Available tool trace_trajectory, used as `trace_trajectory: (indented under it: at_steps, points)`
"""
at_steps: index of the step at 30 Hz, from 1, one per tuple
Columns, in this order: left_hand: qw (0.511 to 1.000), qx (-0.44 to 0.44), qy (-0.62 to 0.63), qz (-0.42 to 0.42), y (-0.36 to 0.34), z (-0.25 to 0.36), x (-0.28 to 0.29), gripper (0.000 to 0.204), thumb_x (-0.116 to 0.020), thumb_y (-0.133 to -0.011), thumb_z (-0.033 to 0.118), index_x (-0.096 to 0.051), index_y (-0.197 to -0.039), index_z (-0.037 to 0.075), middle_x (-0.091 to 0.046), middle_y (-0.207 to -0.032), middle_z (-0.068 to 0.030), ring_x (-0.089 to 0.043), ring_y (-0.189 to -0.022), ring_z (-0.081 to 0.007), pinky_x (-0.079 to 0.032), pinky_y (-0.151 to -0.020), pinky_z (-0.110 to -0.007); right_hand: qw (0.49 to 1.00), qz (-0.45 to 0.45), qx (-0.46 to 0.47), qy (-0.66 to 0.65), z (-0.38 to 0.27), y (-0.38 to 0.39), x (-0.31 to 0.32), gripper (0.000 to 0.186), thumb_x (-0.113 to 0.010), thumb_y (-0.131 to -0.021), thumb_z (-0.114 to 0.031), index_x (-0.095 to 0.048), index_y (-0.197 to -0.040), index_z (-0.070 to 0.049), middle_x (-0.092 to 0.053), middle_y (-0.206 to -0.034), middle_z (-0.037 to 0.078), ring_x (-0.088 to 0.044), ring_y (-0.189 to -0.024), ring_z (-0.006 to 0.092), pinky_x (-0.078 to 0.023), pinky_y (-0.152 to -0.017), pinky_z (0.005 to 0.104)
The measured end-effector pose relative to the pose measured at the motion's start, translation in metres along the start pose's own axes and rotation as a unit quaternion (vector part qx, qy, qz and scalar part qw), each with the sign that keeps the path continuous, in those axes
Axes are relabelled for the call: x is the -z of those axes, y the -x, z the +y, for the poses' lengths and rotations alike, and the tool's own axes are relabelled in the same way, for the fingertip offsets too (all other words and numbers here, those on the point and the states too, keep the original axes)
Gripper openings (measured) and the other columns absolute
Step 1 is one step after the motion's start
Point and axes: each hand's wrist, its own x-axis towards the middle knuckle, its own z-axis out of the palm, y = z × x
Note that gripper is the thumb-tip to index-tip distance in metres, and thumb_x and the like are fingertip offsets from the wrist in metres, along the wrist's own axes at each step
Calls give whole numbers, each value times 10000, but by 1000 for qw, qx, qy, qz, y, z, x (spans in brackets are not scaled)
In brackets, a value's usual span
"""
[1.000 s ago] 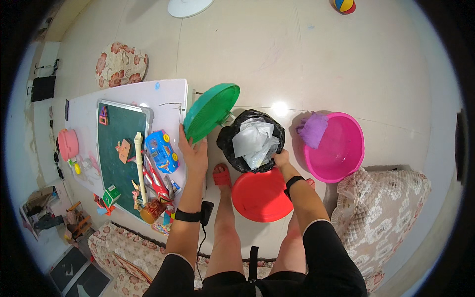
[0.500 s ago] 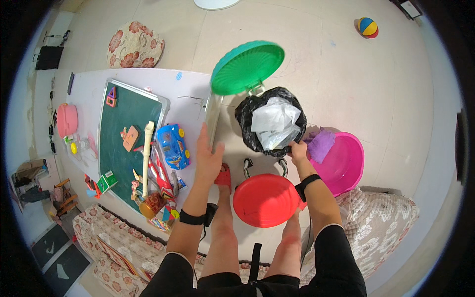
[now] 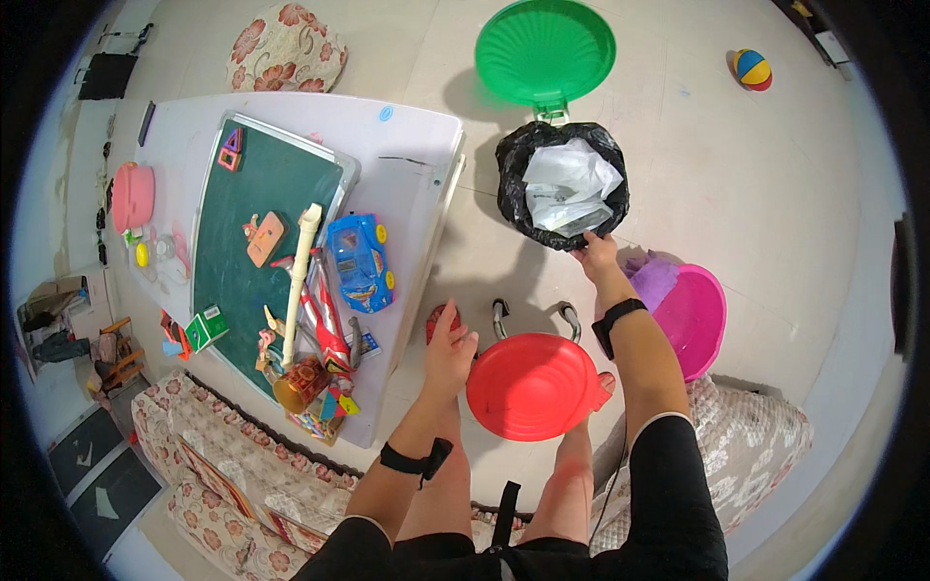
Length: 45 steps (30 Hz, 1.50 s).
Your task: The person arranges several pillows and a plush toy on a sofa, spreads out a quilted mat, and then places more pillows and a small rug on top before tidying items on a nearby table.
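A trash bin stands ahead of me, lined with a black plastic bag (image 3: 511, 184) folded over its rim. Crumpled white paper or plastic (image 3: 572, 189) fills its top. The green ribbed lid (image 3: 547, 48) is hinged at the far side and swung back. My right hand (image 3: 598, 256) is closed on the near rim, with the bag's edge under its fingers. My left hand (image 3: 449, 356) hangs free with fingers apart, just left of a red round stool (image 3: 531, 387) with metal legs.
Left is a white table (image 3: 421, 145) holding a green chalkboard (image 3: 291, 174), a cream recorder (image 3: 302, 276), a blue toy car (image 3: 356, 261) and other toys. A magenta basin (image 3: 696, 320) with a purple cloth (image 3: 655, 278) is at the right. A ball (image 3: 752, 69) lies farther off.
The bin sits farther from me and its green lid has swung farther back. My right hand went forward with the rim. My left hand moved away from the table's edge toward the stool.
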Motion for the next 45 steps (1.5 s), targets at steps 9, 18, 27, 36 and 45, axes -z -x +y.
trace_trajectory:
  at_steps: [9, 18, 27, 36, 45]
  points:
    - [998, 9, 57, 19, 11, -44, 18, 637, -566, -822, 52, -285, -1393, 65, -355, -1390, -142, -512, -1068, -222, -429, -895, -307, 989, -121, -9, 82, 27, 10, -63, 531, -562, -885, -327, -275, -1248, -66, -421, -1276, 120, -537, -1059, 282, -500, -791, 431]
    - [999, 35, -23, 30, 28, -38, 36, 616, -556, -854, 95, -267, -1397, 58, -345, -1375, -198, -497, -1117, -221, -404, -933, -318, 574, -330, 14, 749, 138, 125, 13, 907, -788, -600, -444, -367, -1356, -171, -477, -1273, 115, -449, -1164, 313, -319, -1019, 468]
    - [999, 28, -29, 13, 44, -55, 26, 612, -565, -825, 68, -298, -1374, 37, -386, -1341, -222, -511, -1102, -243, -415, -918, -336, 581, -150, 81, 796, 188, 168, 69, 798, -843, -513, -330, -478, -1219, -268, -460, -1203, 44, -404, -1163, 296, -319, -942, 611]
    - [998, -3, -54, 10, 51, -69, 11, 595, -571, -831, 73, -311, -1365, 30, -430, -1292, -215, -519, -1086, -244, -429, -894, -321, 625, -181, 38, 759, 260, 200, 125, 717, -767, -666, -292, -404, -1281, -228, -449, -1234, 84, -407, -1170, 333, -387, -871, 614]
    - [995, -36, -76, 57, 66, -77, 63, 564, -574, -826, 53, -350, -1341, 8, -472, -1274, -142, -518, -1065, -205, -442, -868, -316, 621, -217, 70, 750, 308, 213, 200, 366, -574, -812, -168, -504, -1171, -137, -570, -1107, 123, -552, -1016, 373, -468, -846, 466]
